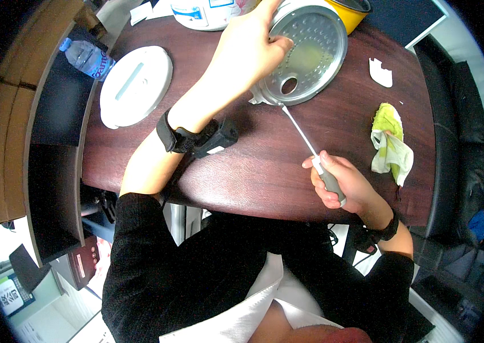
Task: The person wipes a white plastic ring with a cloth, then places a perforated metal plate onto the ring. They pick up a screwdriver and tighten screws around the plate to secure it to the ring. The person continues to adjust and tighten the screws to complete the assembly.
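Silvery, the round dimpled metal plate [313, 48] is facing upward over the brown wooden table [259, 183], left hand [256, 46] gripping it, right hand [342, 180] clasping a grey-handled screwdriver [312, 146], seemingly working the plate's rim, next needing steady alignment.

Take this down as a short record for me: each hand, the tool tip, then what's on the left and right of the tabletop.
Left hand: holding a round metal disc, thumb on its face
Right hand: gripping a screwdriver by its grey-and-white handle
Tool tip: at the disc's lower edge; exact contact too small to tell
Tabletop left: white oval lid, lying flat
Tabletop right: crumpled green-and-white cloth, white scrap
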The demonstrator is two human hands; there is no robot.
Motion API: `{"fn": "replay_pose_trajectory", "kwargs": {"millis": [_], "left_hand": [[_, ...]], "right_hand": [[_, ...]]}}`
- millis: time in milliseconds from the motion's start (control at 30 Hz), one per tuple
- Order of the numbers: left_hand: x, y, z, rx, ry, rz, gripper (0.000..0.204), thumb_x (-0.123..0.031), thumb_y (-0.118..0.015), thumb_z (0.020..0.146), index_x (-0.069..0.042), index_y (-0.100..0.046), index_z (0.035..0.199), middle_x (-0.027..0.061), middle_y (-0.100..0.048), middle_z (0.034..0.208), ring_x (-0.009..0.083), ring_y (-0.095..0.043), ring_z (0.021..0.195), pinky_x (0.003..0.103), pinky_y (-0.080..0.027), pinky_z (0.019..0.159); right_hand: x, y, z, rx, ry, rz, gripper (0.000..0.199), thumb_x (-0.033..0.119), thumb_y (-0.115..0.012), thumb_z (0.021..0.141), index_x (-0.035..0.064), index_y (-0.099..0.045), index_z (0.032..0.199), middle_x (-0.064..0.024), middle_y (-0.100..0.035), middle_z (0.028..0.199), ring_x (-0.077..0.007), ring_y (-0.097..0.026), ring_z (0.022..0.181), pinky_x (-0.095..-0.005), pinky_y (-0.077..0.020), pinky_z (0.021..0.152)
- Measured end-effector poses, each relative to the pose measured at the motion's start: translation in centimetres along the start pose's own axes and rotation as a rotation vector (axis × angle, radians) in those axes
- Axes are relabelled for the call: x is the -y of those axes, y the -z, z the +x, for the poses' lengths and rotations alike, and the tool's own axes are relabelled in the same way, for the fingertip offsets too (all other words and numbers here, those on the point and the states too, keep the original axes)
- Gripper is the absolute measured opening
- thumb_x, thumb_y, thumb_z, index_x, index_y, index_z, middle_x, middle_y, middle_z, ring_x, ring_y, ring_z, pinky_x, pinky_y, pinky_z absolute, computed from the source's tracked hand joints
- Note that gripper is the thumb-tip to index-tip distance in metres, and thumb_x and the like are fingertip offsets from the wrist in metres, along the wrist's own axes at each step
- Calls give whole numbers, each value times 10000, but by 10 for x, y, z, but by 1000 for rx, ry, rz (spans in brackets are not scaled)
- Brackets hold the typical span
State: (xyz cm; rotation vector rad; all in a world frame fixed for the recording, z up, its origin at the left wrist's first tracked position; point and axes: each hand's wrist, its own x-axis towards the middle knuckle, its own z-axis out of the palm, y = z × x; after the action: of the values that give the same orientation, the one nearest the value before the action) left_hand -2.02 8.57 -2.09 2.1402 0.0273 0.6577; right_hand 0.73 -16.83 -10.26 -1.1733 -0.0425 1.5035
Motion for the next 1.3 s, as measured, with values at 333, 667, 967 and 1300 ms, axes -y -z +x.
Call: {"fn": "replay_pose_trajectory", "kwargs": {"millis": [333,667,967,1300], "left_hand": [[8,0,-1,-12,-36,0,584,45,-551,804,-12,-369,1356,248,-553,1190,357,-557,1128,422,-469,960],[5,-1,-2,-41,-37,26,585,20,-570,791,-25,-394,1347,255,-577,1163,363,-582,1094,411,-475,931],[1,-3,-1,-39,-39,75,584,18,-575,787,-23,-397,1341,250,-573,1173,372,-579,1096,416,-474,934],[9,-3,-4,-83,-89,81,604,32,-573,791,5,-371,1359,270,-536,1214,370,-544,1153,412,-465,962]], "right_hand": [[11,7,-5,-550,709,-1507,243,247,-609,894,29,-567,992,-219,-647,790,-412,-630,737,-474,-495,639],[9,21,7,-220,319,-919,248,261,-482,982,25,-543,1029,-74,-530,637,-152,-518,477,-298,-413,444],[-11,7,4,58,11,52,401,369,-321,1034,16,-481,1138,-11,-465,680,-58,-404,425,-202,-333,355],[8,11,-3,-465,559,-1327,247,273,-584,915,45,-569,1009,-178,-621,743,-351,-610,674,-422,-472,583]]}}
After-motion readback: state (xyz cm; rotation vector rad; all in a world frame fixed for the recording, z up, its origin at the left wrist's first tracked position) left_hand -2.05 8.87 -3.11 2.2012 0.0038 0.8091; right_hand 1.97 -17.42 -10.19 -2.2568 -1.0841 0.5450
